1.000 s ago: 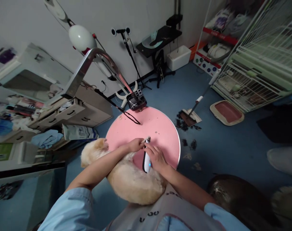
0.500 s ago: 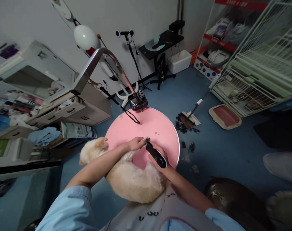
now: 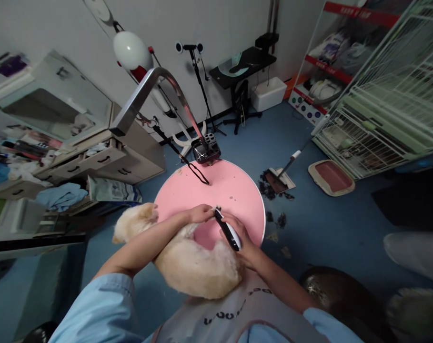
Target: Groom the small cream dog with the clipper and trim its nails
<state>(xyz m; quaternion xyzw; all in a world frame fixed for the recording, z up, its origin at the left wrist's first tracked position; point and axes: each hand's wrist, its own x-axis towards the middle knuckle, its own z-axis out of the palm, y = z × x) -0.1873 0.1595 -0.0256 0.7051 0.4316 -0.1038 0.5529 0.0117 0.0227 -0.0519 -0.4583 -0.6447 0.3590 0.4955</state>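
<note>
Clippers (image 3: pixel 227 230) have rolled within gripping right fingers (image 3: pixel 232 220), left fingers (image 3: pixel 206 213) pinch a dog's paw (image 3: pixel 218 208), a black caddy (image 3: pixel 212 156) holding scissors (image 3: pixel 201 155).

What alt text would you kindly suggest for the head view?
The left hand holds a paw of a pale animal over a round pink table, while the right hand holds a clipper to it. Dark clumps lie on the blue floor.

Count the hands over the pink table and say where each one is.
2: the left hand holds the animal's paw; the right hand, beside it, grips the clipper. No other hand shows.
</note>
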